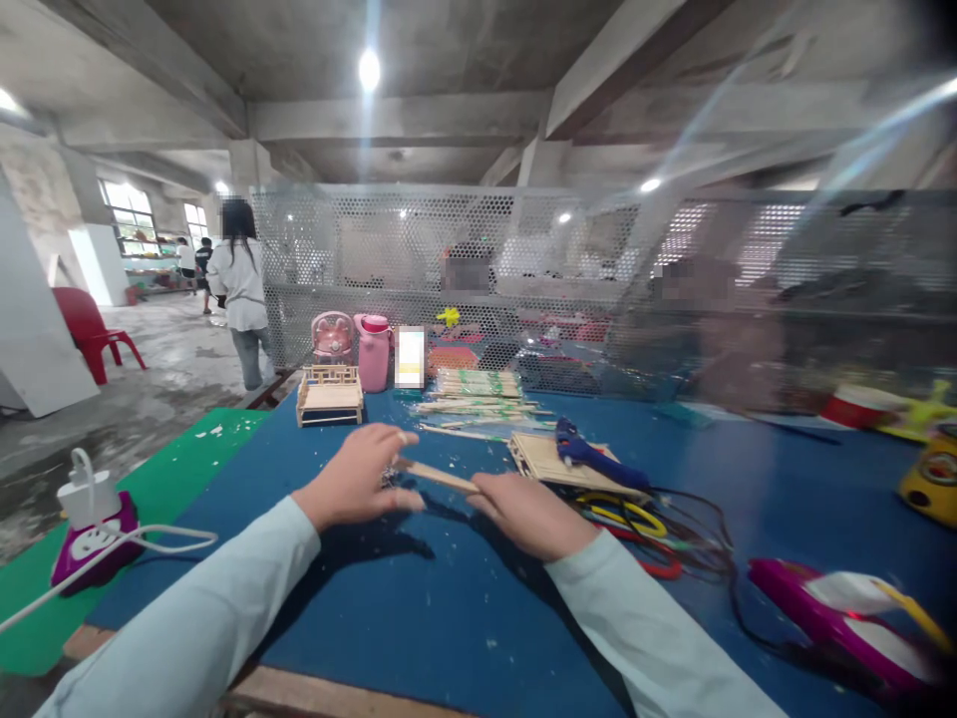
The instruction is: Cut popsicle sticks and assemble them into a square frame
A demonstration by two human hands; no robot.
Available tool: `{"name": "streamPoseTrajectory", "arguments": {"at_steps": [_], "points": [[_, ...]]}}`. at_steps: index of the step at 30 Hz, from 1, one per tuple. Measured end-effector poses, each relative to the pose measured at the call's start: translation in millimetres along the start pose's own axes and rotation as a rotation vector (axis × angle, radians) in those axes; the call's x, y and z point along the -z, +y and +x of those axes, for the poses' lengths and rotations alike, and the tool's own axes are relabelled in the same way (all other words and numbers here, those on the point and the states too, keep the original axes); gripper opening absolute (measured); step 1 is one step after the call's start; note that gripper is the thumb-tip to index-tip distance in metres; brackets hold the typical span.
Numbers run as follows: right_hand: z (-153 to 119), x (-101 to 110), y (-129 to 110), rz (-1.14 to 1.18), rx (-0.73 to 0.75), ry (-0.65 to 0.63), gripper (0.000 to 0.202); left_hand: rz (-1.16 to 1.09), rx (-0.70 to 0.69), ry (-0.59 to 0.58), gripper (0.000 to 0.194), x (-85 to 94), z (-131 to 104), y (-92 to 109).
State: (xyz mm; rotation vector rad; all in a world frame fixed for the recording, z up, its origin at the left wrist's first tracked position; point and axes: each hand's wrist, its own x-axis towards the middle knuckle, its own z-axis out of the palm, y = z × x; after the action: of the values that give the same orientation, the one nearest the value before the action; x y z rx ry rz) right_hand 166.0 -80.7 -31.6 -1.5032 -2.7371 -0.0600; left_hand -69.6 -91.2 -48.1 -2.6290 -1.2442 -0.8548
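Note:
A flat wooden stick (pixel 440 477) is pinched between the thumb and fingers of my right hand (pixel 527 514), above the blue tabletop. Its far end reaches toward my left hand (pixel 363 479), whose thumb and fingers are spread apart around that end. Whether the left fingers touch the stick I cannot tell. Something small and shiny shows under the left palm, too blurred to name. Just beyond my right hand, a blue glue gun (pixel 598 457) rests on a flat panel of wooden sticks (pixel 534 459). Past my left hand stands a small wooden stick model (pixel 330 397).
Bundles of wooden sticks (pixel 478 389) lie at the back, near a pink bottle (pixel 374 357). Cables (pixel 695 538) run along the right to a purple power strip (pixel 837 618). Another power strip (pixel 97 543) sits left. A perforated metal screen (pixel 419 249) borders the table; a person (pixel 240 279) stands beyond.

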Motion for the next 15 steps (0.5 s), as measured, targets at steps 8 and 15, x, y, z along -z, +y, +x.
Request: {"name": "streamPoseTrajectory", "arguments": {"at_steps": [8,15], "points": [[18,-12,21,0.276,-0.247,0.221,0.026,0.161,0.289,-0.19,0.05,-40.3,11,-32],[24,-28,1,0.362,-0.228,0.206,0.025,0.168,0.354,-0.233,0.026,-51.7,23,-33]]}}
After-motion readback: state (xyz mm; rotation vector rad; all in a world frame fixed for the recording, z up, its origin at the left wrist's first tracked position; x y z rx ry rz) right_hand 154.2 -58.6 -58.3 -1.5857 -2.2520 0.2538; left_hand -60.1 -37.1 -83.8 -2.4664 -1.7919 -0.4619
